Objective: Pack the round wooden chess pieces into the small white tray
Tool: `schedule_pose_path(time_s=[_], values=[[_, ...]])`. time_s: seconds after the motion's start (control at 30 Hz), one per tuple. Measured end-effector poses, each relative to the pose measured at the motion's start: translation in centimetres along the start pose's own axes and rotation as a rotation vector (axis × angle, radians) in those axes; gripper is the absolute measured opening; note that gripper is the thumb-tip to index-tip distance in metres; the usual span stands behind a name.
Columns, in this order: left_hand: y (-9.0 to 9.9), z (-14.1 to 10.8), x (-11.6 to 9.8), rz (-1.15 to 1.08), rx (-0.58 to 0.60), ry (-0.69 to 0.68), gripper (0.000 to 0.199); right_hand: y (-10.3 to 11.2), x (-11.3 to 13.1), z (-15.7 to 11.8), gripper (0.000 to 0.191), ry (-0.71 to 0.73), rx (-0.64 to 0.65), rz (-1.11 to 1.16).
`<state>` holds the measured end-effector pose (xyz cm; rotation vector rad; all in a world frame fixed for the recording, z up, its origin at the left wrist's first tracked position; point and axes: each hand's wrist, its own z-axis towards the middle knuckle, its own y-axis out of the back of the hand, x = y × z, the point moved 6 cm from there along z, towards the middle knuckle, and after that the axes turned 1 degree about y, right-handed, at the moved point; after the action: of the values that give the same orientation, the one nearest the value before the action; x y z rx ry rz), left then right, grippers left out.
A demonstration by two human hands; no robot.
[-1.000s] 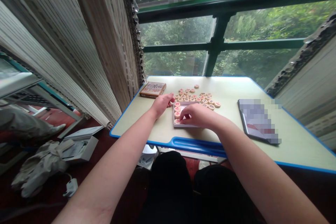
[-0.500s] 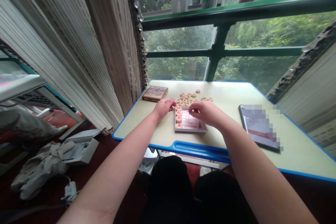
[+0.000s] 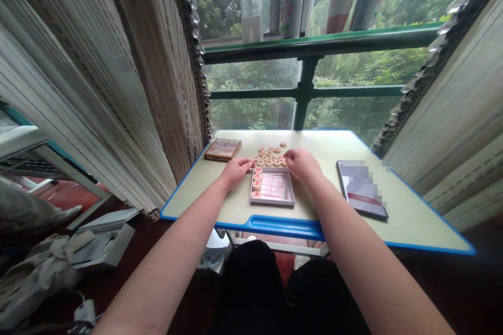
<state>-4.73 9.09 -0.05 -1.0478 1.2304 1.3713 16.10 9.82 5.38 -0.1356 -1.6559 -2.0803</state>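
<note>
A shallow white box (image 3: 292,196) sits near the table's front, with a column of round wooden pieces (image 3: 257,185) bearing red characters along its left side and a red-lined sheet (image 3: 274,185) on its floor. More round pieces (image 3: 269,156) lie loosely grouped behind it. My left hand (image 3: 237,171) is at the box's back left corner, fingers closed together; whatever they hold, if anything, is too small to tell. My right hand (image 3: 302,164) is beside the right end of the loose pieces, its fingers pinched, and I cannot make out what is between them.
A flat brown box (image 3: 223,149) lies at the table's back left. To the right is a dark tablet (image 3: 359,188). Cans (image 3: 291,14) and cups stand on the green window ledge (image 3: 322,45). Curtains hang on both sides of the table (image 3: 416,220).
My right hand has moved from over the box's inside to the loose pieces behind its right corner. My left hand stays by the back left corner. The whole view has shifted.
</note>
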Motion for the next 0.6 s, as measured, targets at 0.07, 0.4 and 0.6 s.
schedule_pose_path(time_s=[0.07, 0.4, 0.6], values=[[0.0, 0.0, 0.1, 0.001, 0.001, 0.000, 0.019, 0.1, -0.4, 0.3, 0.033, -0.011, -0.059, 0.014], [0.3, 0.4, 0.5, 0.101, -0.030, 0.013, 0.022, -1.2, 0.7, 1.1, 0.025, 0.182, -0.094, 0.022], [0.4, 0.4, 0.1, 0.123, -0.085, 0.002, 0.032, -1.1, 1.1, 0.8, 0.025, 0.207, -0.118, 0.097]])
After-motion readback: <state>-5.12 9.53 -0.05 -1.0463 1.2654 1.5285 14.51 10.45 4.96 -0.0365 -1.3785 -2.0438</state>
